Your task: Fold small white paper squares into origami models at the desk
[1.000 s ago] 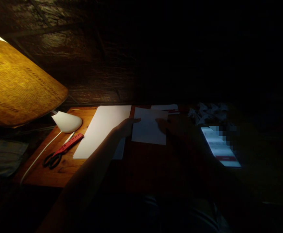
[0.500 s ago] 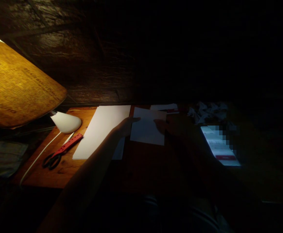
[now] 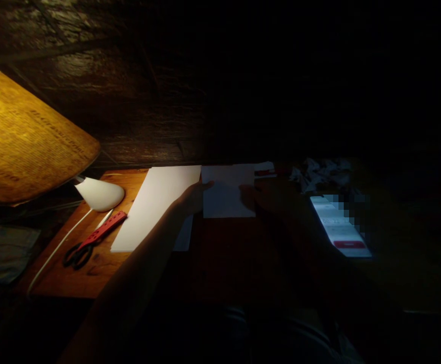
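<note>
Between my two hands is a small, nearly square sheet of white paper (image 3: 226, 197), raised with its face toward me. My left hand (image 3: 194, 198) grips its left edge, thumb lying across the front. At the right edge my right hand (image 3: 256, 197) pinches it, the thumb in front; this hand is deep in shadow. The fingers behind the paper are hidden. A stack of larger white sheets (image 3: 159, 197) lies on the wooden table (image 3: 102, 275) beyond my left forearm, which covers part of it.
Black-handled scissors in a red sheath (image 3: 101, 232) lie near the white base (image 3: 102, 193) of a lit lamp with a printed shade (image 3: 27, 136). A phone with a glowing screen (image 3: 337, 222) rests at right, crumpled scraps (image 3: 319, 172) behind it. Another paper piece (image 3: 266, 167) lies at the back.
The held sheet has turned from a slight tilt to nearly level, its right side rising a little. Both hands keep their grip. The whole view has shifted slightly.
</note>
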Available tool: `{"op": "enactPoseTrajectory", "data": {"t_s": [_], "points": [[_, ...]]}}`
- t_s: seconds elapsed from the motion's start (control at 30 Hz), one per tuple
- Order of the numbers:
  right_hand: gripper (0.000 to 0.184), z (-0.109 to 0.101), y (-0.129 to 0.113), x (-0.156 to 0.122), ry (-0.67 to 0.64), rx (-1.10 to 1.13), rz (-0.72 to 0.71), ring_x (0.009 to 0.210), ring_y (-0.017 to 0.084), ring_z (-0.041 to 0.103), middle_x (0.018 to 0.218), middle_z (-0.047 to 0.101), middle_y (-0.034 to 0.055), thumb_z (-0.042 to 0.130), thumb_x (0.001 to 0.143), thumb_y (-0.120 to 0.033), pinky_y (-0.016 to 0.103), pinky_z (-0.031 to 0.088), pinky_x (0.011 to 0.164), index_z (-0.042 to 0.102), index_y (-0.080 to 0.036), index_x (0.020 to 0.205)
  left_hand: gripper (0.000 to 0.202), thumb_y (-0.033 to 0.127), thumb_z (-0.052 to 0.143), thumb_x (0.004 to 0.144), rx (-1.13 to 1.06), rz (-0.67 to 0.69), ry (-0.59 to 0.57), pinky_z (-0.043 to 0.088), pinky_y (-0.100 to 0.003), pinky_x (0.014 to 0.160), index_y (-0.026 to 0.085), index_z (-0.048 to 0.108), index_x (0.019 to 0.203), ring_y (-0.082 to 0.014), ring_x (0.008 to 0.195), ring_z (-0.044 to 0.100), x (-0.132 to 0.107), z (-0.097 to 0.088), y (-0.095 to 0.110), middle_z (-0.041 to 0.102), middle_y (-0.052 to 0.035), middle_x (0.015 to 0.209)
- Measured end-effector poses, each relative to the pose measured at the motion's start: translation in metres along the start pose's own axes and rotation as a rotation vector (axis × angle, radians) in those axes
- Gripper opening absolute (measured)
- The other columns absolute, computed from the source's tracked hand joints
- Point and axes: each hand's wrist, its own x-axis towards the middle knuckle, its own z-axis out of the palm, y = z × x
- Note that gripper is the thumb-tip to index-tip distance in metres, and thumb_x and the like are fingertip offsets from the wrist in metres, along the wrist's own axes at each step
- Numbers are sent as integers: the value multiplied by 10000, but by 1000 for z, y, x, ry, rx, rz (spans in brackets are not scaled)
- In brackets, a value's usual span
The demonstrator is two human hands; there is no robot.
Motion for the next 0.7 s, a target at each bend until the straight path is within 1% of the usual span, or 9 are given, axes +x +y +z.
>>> {"op": "enactPoseTrajectory", "data": {"t_s": [0.07,0.13,0.2,0.27,0.37,0.5,0.6,0.67,0.7], "points": [[555,-1,-4,-1,12,21,25,766,247,712,768,771,79,510,1042,-606,310,469,679,810,-227,770,318,242,705,929,1,-29,6,587,-517,1085,96,726,1211,-362,1145,776,0,2,1,818,-175,1058],[545,-2,-5,-2,13,52,40,755,240,712,766,770,71,522,1042,-586,301,460,671,811,-216,766,309,267,671,954,4,-68,14,588,-503,1086,85,731,1196,-360,1153,774,0,3,3,819,-183,1046],[572,0,-4,-2,23,52,28,742,237,706,764,770,72,513,1038,-621,302,455,669,815,-214,770,310,269,657,960,3,-85,21,586,-495,1089,85,728,1199,-353,1155,774,0,4,3,821,-181,1043],[626,2,-1,-1,41,8,10,757,250,707,792,780,88,495,1018,-704,315,461,683,830,-220,806,308,267,653,963,9,-84,24,584,-495,1093,85,725,1200,-351,1155,775,0,5,3,822,-181,1046],[660,6,6,1,50,-39,8,838,289,733,923,816,117,505,974,-791,336,486,717,863,-236,951,312,267,673,945,30,-64,17,586,-512,1090,78,722,1189,-363,1144,777,0,5,1,821,-188,1043],[655,10,12,1,44,-56,-14,877,316,751,1033,829,128,533,942,-812,358,510,738,853,-267,1116,326,262,707,914,52,-49,-3,586,-533,1091,84,718,1187,-378,1137,778,2,3,-1,819,-185,1031],[579,9,10,-1,65,-54,-7,878,309,741,1035,828,122,569,952,-749,353,513,739,839,-267,1126,292,229,687,915,41,-48,10,579,-539,1099,87,717,1167,-376,1137,778,3,3,-1,817,-180,1007],[479,6,2,-3,96,-19,19,875,296,729,1014,825,124,599,980,-630,345,519,754,830,-234,1117,275,199,655,923,21,-48,18,570,-541,1111,91,714,1169,-371,1148,775,2,6,0,818,-172,994],[416,4,-2,-5,103,17,35,882,286,726,1019,824,125,612,992,-546,336,524,767,821,-216,1135,273,181,641,923,14,-50,17,566,-540,1118,92,713,1171,-368,1154,773,1,7,0,818,-169,992]]}}
